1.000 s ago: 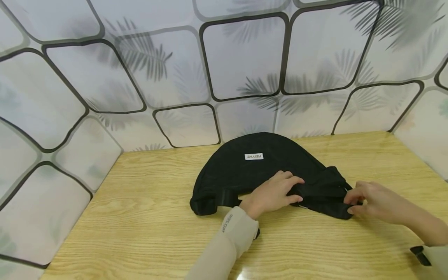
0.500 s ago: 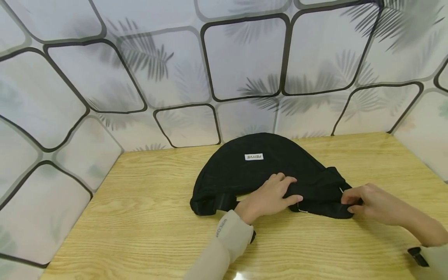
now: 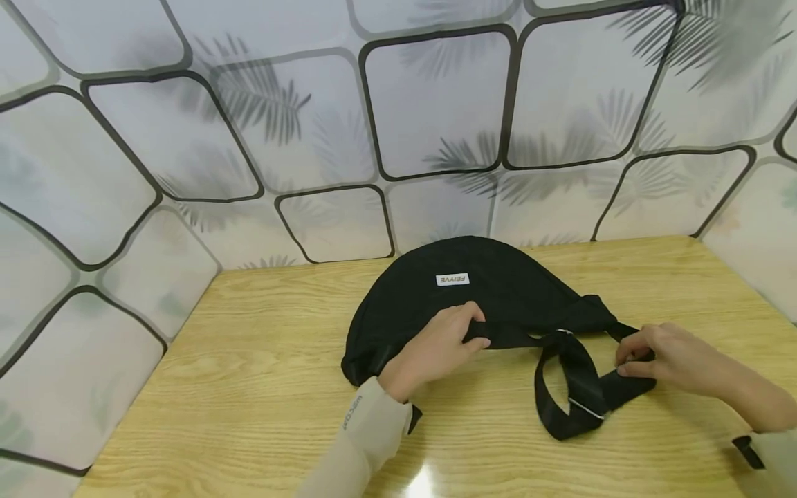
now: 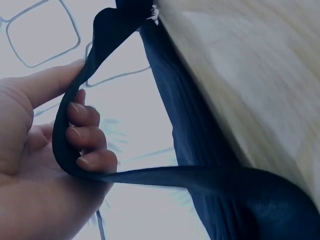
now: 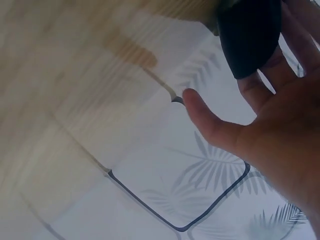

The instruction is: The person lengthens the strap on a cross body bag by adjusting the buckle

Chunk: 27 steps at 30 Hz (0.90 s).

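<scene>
A black half-moon bag (image 3: 398, 297) lies flat on the table, its white label upside down in the head view. Along its near edge my left hand (image 3: 432, 346) grips the black strap (image 3: 507, 335); the left wrist view has this strap (image 4: 61, 125) bent through the palm, fingers curled round it. To the right, a loop of strap (image 3: 548, 408) with a metal slider (image 3: 587, 408) hangs toward the near side. My right hand (image 3: 679, 363) holds the strap's right stretch. In the right wrist view the strap (image 5: 250, 40) passes over its fingers, thumb held apart.
The wood-grain table (image 3: 249, 415) extends on both sides of the bag. Behind it and at the sides stand patterned cloth walls (image 3: 436, 104) with dark outlines and leaf prints.
My left hand has drawn leftward with the strap, away from the bag's right part. A strap loop with the slider has come out onto the table. The right hand has shifted slightly rightward.
</scene>
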### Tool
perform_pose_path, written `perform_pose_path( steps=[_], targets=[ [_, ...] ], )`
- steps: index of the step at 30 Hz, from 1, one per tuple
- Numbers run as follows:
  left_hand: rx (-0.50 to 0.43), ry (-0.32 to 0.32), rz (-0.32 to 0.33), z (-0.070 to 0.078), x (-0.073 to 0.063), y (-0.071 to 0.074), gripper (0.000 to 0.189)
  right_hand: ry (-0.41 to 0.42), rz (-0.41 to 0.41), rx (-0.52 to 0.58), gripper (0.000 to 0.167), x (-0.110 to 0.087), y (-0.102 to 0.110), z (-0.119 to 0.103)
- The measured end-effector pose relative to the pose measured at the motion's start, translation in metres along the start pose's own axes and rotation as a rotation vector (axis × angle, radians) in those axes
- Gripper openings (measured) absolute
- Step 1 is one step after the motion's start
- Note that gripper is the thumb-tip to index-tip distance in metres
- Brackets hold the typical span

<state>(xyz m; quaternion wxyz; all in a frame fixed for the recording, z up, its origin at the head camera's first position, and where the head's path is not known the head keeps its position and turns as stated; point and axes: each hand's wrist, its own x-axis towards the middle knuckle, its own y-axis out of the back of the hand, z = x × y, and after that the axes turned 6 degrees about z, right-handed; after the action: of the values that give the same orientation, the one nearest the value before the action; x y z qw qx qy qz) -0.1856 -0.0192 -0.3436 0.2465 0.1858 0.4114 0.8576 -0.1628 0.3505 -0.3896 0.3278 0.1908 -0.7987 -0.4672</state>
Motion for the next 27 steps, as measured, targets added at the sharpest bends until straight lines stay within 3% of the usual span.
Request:
perform_pose_path(
  steps=[3, 10, 16, 22, 27],
  targets=[
    [-0.023, -0.025, -0.001, -0.007, -0.007, 0.008, 0.023, 0.028, 0.040, -0.049, 0.034, -0.001, 0.001, 0.004],
    [-0.088, -0.053, -0.004, -0.025, -0.028, 0.022, 0.007, -0.108, 0.093, -0.166, 0.037, -0.003, 0.006, 0.006],
    [-0.099, -0.059, -0.015, -0.038, -0.041, 0.034, 0.007, -0.132, 0.174, -0.187, 0.040, -0.006, 0.007, 0.012],
    [-0.087, -0.060, -0.019, -0.049, -0.052, 0.038, 0.011, -0.252, 0.082, -0.147, 0.019, -0.010, 0.013, 0.015],
    [-0.090, -0.073, 0.022, -0.063, -0.061, 0.044, 0.018, -0.238, 0.058, -0.089, 0.021, -0.012, 0.015, 0.016]
  ],
)
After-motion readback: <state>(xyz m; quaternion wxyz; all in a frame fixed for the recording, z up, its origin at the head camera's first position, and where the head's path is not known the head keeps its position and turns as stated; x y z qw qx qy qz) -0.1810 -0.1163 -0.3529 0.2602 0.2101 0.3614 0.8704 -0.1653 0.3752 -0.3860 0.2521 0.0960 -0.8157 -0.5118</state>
